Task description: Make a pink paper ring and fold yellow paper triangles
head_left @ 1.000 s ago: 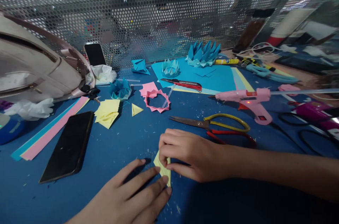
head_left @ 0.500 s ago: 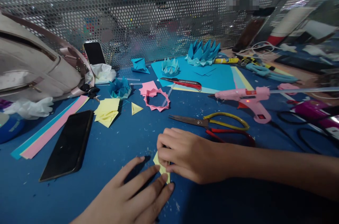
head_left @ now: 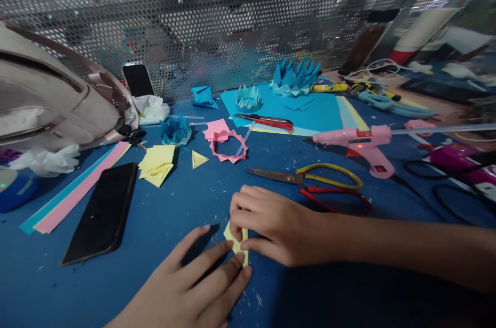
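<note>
A small piece of folded yellow paper (head_left: 236, 247) lies on the blue tabletop between my hands, partly hidden under the fingers. My left hand (head_left: 197, 284) is spread, its fingertips pressing on the paper's lower left side and lower corner. From the right, my right hand (head_left: 271, 227) reaches over the same paper with curled fingers; its thumb and index finger close on the paper's middle. Beyond the hands are a folded yellow triangle (head_left: 199, 159), a stack of yellow paper squares (head_left: 157, 162) and a ring of folded pink paper (head_left: 228, 157).
Scissors (head_left: 279, 176) lie just beyond my right hand, with a pink glue gun (head_left: 360, 139) behind. A red utility knife (head_left: 269, 122) rests on blue sheets (head_left: 321, 116) near a blue paper flower (head_left: 296, 77). Left are a phone (head_left: 103, 214), paper strips (head_left: 81, 188) and a bag (head_left: 50, 90).
My right thumb and index finger have parted slightly and shifted, exposing more of the yellow paper. My left hand stays nearly in place. The view has shifted slightly.
</note>
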Available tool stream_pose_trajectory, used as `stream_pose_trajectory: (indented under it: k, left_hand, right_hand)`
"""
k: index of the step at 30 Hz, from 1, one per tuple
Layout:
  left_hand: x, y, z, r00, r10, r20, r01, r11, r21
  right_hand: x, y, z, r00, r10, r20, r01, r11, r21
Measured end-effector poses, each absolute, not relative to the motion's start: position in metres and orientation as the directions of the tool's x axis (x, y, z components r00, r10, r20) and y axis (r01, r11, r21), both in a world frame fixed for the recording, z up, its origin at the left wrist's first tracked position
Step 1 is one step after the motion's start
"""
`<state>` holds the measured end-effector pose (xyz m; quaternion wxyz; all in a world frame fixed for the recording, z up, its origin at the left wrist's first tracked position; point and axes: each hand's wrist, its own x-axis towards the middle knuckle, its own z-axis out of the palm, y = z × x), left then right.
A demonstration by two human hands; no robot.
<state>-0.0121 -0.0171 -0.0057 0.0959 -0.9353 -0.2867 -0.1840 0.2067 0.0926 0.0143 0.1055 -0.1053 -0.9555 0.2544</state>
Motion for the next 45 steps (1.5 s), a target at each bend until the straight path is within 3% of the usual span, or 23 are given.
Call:
stream_pose_trajectory:
  k: [3,5,10,12,17,23,33,40,45]
  left_hand:
    - [-0.012,-0.017,-0.005,0.766,0.501,0.404,0.575,-0.814,-0.081]
    - [-0.011,-0.016,-0.005,0.757,0.506,0.413,0.583,-0.809,-0.078]
    - [-0.011,-0.016,-0.005,0.740,0.512,0.436,0.595,-0.801,-0.068]
    - [-0.010,-0.016,-0.006,0.734,0.508,0.452,0.596,-0.800,-0.069]
    - [-0.010,-0.016,-0.007,0.733,0.511,0.449,0.597,-0.799,-0.066]
    - [-0.010,-0.016,-0.006,0.737,0.529,0.421,0.598,-0.800,-0.040]
    - [-0.014,-0.017,-0.002,0.765,0.529,0.368,0.569,-0.822,0.000]
    - [-0.018,-0.013,-0.004,0.748,0.513,0.421,0.531,-0.843,0.082]
    - [-0.016,-0.017,-0.004,0.748,0.528,0.402,0.557,-0.829,0.054]
  right_hand:
    - [0.209,0.096,0.011,-0.944,0.256,0.210,0.105,0.833,-0.542]
    - [0.211,0.098,0.010,-0.936,0.239,0.260,0.084,0.866,-0.493]
    - [0.215,0.097,0.012,-0.936,0.002,0.353,-0.008,1.000,-0.027]
    - [0.217,0.096,0.013,-0.929,-0.043,0.368,-0.028,0.999,0.047]
    - [0.220,0.102,0.014,-0.917,-0.051,0.395,-0.048,0.999,0.017]
    - [0.220,0.105,0.015,-0.953,-0.005,0.303,-0.025,0.998,-0.061]
    - [0.218,0.106,0.012,-0.959,-0.007,0.282,-0.035,0.995,-0.095]
    - [0.219,0.105,0.013,-0.955,-0.021,0.295,-0.046,0.996,-0.079]
    - [0.218,0.105,0.013,-0.952,-0.022,0.307,-0.048,0.996,-0.078]
